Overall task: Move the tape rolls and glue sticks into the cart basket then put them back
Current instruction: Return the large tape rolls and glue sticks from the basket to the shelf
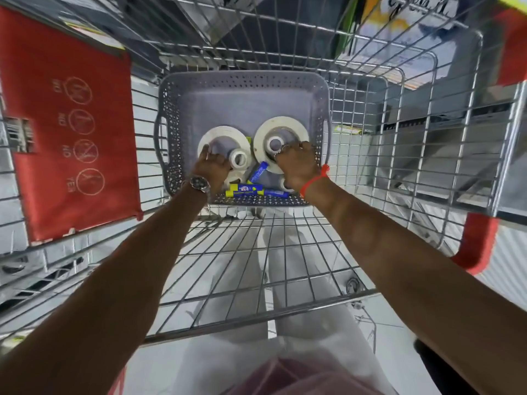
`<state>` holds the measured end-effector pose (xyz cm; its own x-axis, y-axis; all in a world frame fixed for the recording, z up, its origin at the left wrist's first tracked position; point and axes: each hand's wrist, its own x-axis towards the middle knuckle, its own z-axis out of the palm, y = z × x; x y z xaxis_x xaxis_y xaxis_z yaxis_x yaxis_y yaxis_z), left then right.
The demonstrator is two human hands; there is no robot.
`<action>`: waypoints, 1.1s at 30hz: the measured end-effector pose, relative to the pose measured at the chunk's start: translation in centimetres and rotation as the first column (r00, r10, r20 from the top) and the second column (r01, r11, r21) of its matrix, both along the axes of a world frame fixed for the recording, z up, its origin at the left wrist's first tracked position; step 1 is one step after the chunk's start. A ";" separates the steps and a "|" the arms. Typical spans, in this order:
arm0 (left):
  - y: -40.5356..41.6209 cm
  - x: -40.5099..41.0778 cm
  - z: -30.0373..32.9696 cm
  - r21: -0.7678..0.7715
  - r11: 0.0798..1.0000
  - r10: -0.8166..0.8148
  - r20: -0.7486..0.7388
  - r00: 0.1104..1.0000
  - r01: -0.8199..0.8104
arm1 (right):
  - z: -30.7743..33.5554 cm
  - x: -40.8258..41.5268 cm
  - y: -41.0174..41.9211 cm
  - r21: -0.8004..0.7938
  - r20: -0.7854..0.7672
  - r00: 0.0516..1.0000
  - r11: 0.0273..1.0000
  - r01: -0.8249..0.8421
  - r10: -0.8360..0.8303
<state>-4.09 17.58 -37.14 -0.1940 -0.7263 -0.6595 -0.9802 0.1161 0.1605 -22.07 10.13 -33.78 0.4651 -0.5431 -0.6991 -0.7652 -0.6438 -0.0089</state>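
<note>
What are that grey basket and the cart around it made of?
The grey basket looks like moulded plastic with a matt finish: its walls are punched with small regular holes and its corners are rounded. The cart looks like bare metal wire, shiny and silver, joined in a grid. Its red corner piece seems to be plastic.

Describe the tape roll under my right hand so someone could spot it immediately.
Look inside the wire cart for the grey perforated basket. Two big white tape rolls lie flat inside; yours is the right-hand big roll. Unlike its neighbour, it has a small tape roll sitting in its hole.
</note>
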 end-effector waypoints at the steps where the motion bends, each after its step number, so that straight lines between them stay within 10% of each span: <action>1: 0.2 0.1 -0.2 -0.011 1.000 -0.001 -0.023 1.000 0.001 | 0.1 -0.1 -0.2 0.003 -0.006 1.000 1.000 -0.009 0.009; 15: -0.9 1.5 8.5 0.024 0.999 -0.048 0.129 0.990 0.045 | 5.1 0.3 0.9 -0.044 0.174 0.965 0.977 0.207 -0.197; 33: -2.2 0.5 19.0 0.046 0.939 0.344 -0.135 0.929 -0.341 | 14.4 -0.6 2.0 -0.004 0.438 0.835 0.928 0.371 -0.332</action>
<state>-3.57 15.42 -18.12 -0.0270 -0.7511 -0.6597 -0.9275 -0.2273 0.2968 -22.64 12.10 -19.41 0.4702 -0.7749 -0.4224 -0.8746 -0.3449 -0.3408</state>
